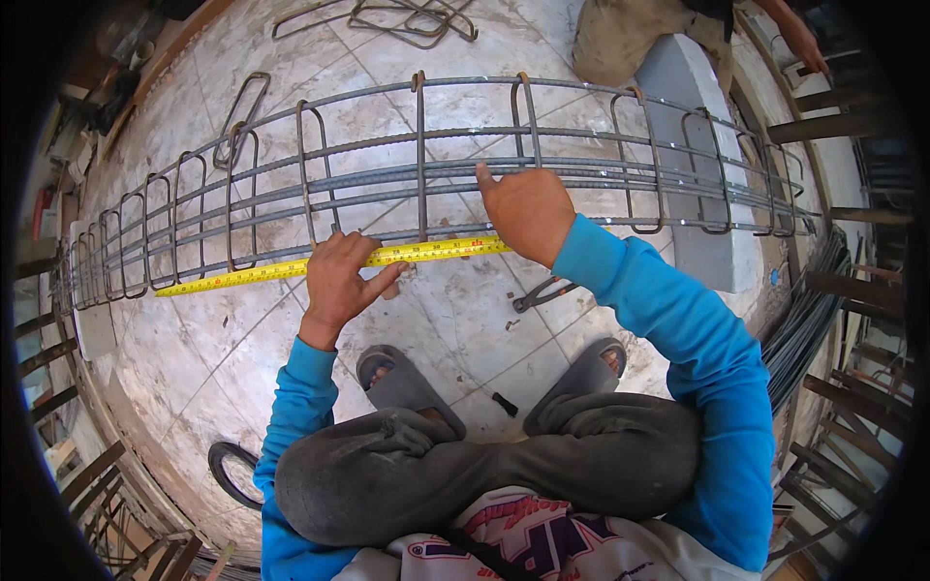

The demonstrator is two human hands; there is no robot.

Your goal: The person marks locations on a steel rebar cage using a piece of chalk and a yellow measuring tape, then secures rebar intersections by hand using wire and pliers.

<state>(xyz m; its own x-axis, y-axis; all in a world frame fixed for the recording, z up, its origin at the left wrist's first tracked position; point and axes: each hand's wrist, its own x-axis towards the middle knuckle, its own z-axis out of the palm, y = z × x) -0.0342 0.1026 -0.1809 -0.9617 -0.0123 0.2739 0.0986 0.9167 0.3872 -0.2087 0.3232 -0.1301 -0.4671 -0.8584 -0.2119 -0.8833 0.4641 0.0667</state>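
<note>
A long rebar cage (pixel 420 160) of ribbed bars and bent stirrups stretches across the view in front of me. Along its near lower bar runs the yellow blade of a tape measure (pixel 441 251). My left hand (pixel 339 276) pinches this blade at its middle, fingers over the top and thumb below. At the blade's right end, my right hand (pixel 531 208) is closed round the tape, its fingers curled out of sight and one digit raised against the middle bars. Whether the tape's case is inside that fist is hidden.
Pliers (pixel 542 292) lie on the tiled floor near my feet. Grey blocks (pixel 717 232) stand under the cage's right end. Loose stirrups (pixel 412 19) lie at the far side, thin bars (pixel 814 300) at right, a black ring (pixel 232 474) at lower left. Another person (pixel 620 39) is across the cage.
</note>
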